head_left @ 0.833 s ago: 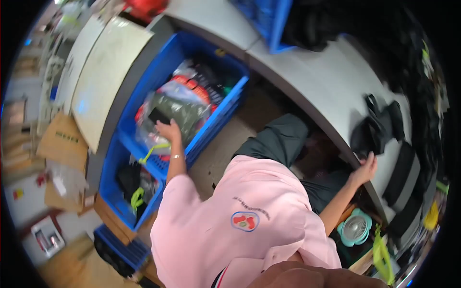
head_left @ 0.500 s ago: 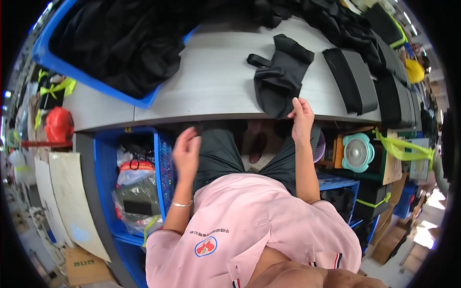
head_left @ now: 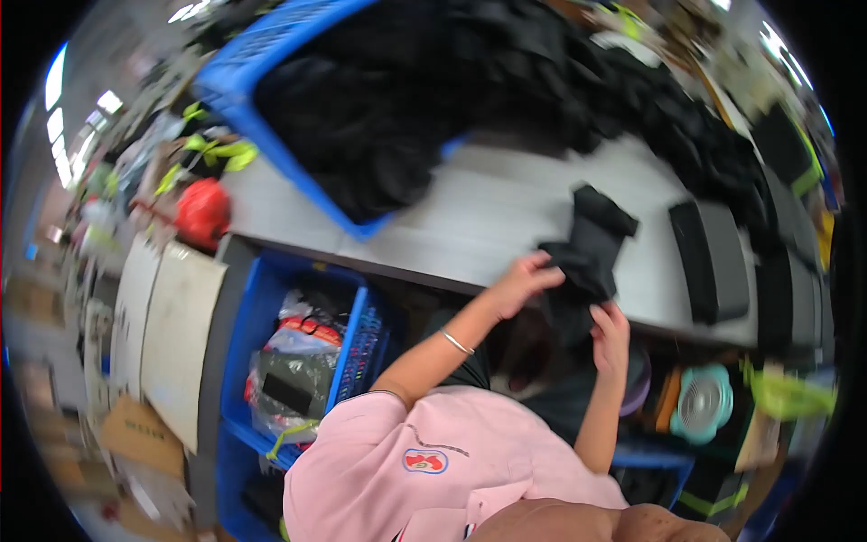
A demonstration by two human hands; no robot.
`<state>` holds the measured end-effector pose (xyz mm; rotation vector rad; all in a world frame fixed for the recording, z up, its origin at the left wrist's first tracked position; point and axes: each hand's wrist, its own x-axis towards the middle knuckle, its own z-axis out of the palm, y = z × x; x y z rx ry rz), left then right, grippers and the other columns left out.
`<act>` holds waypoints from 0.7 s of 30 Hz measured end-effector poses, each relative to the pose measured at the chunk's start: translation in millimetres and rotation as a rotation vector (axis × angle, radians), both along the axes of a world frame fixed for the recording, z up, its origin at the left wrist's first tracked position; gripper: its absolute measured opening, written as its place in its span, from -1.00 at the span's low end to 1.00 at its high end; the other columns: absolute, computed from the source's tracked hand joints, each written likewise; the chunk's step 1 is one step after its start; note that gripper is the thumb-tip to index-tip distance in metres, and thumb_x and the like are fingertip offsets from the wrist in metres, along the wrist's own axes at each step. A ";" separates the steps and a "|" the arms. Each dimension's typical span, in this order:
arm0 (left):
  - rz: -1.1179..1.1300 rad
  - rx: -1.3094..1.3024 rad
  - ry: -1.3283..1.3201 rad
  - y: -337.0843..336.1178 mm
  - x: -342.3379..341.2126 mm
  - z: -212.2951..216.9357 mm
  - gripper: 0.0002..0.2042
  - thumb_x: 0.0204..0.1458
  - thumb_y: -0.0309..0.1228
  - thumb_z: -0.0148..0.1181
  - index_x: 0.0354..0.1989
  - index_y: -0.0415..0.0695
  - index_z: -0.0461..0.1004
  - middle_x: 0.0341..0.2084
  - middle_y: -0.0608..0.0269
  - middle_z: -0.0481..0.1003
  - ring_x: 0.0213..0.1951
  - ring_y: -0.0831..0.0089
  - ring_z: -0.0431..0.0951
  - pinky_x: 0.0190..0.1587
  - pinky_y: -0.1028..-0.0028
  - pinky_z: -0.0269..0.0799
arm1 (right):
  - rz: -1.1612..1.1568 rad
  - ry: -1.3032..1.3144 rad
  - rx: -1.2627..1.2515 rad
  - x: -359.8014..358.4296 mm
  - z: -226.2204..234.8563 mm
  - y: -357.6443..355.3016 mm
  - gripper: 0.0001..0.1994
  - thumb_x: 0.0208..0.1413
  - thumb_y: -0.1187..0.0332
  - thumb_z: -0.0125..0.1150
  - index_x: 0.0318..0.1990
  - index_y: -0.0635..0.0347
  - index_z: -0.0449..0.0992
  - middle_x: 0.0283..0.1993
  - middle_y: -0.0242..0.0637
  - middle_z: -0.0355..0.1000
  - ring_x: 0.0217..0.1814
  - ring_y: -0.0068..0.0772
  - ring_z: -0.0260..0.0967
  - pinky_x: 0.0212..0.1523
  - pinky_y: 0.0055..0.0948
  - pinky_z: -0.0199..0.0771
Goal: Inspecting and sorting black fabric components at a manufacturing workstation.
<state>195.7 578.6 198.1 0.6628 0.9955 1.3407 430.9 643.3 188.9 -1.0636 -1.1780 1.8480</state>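
A small black sewn fabric piece (head_left: 600, 226) lies partly on the grey table (head_left: 433, 237), its near end gathered and hanging over the front edge. My left hand (head_left: 521, 285), a silver bangle on its wrist, pinches the left side of this piece. At its lower right corner, the fingertips of my right hand (head_left: 611, 338) are closed on the fabric. Folds of dark cloth between the two hands are blurred, so the exact grip points are hard to make out.
A blue crate (head_left: 302, 161) heaped with black fabric (head_left: 361, 126) stands at the back left. Stacked black pieces (head_left: 718, 262) sit to the right. Below the table are a blue basket (head_left: 237, 361) of bagged items and a turquoise fan (head_left: 703, 403). More black cloth (head_left: 623, 99) lies along the back.
My left hand has come up from over my lap and taken hold of the black fabric piece. The right hand keeps its hold. The whole view has turned and shifted.
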 end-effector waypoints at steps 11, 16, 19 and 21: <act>-0.202 0.221 -0.489 3.0 -4.5 -10.1 -0.63 0.07 -0.26 0.38 0.02 -0.06 0.46 -0.10 0.44 0.55 -0.08 0.63 0.53 0.01 0.54 0.45 | -0.003 0.076 0.051 0.8 -11.9 19.0 -0.70 0.04 0.63 0.24 -0.04 0.18 0.49 -0.30 -0.48 0.47 -0.55 -0.74 0.25 -0.57 -0.72 0.22; -0.260 0.135 -0.442 3.5 -16.1 -2.1 -0.75 0.10 -0.39 0.33 -0.07 -0.14 0.53 -0.23 0.42 0.57 -0.23 0.67 0.54 -0.13 0.62 0.45 | -0.104 0.007 0.030 -7.0 -27.4 25.9 -0.62 -0.02 0.63 0.25 0.01 0.16 0.49 -0.35 -0.54 0.45 -0.65 -0.77 0.12 -0.68 -0.72 0.06; -0.386 0.190 -0.246 7.0 -24.9 -2.2 -0.82 0.10 -0.53 0.26 -0.11 -0.18 0.56 -0.33 0.43 0.56 -0.31 0.70 0.51 -0.19 0.64 0.44 | -0.091 0.024 0.064 -15.8 -13.8 18.3 -0.63 -0.02 0.63 0.25 0.00 0.21 0.49 -0.24 -0.46 0.47 -0.41 -0.64 0.35 -0.37 -0.66 0.34; -0.353 0.162 -0.253 6.4 -27.7 3.9 -0.81 0.08 -0.56 0.25 -0.11 -0.20 0.57 -0.35 0.43 0.55 -0.33 0.69 0.50 -0.19 0.65 0.44 | -0.010 0.119 0.076 -10.5 -3.2 17.9 -0.67 -0.02 0.58 0.29 -0.05 0.26 0.47 -0.08 -0.38 0.45 0.02 -0.46 0.40 0.15 -0.50 0.31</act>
